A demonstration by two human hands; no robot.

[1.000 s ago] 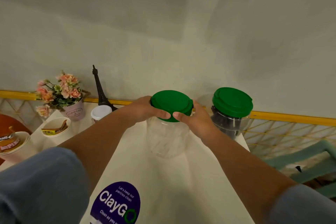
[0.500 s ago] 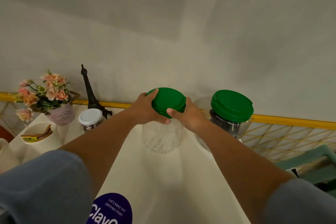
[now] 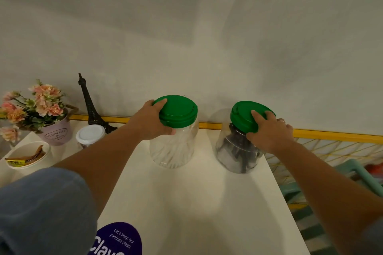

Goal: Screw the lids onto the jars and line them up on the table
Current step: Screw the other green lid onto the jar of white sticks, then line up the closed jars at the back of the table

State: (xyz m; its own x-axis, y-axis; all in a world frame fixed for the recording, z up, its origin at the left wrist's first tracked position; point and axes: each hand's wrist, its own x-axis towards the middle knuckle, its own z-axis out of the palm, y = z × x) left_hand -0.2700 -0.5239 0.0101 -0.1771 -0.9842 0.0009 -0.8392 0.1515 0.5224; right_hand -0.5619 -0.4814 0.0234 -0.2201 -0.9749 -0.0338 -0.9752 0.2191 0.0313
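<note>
Two clear plastic jars with green lids stand side by side on the white table (image 3: 196,203) near the wall. The left jar (image 3: 173,147) looks empty; my left hand (image 3: 151,120) grips its green lid (image 3: 179,111) from the left side. The right jar (image 3: 238,151) holds dark pieces and leans slightly; my right hand (image 3: 269,130) lies over its green lid (image 3: 245,115), fingers curled round the rim. A small jar with a white lid (image 3: 90,133) stands further left.
A pink flower pot (image 3: 56,132), a black tower figurine (image 3: 89,105) and a white bowl (image 3: 27,157) with a wrapper crowd the table's left end. A yellow rail (image 3: 331,135) runs behind. The table's right edge drops off beside the right jar. A purple sticker (image 3: 119,238) lies at the front.
My right hand has left the left jar's lid and moved right onto the other jar's lid. My left hand stays on the left jar's lid.
</note>
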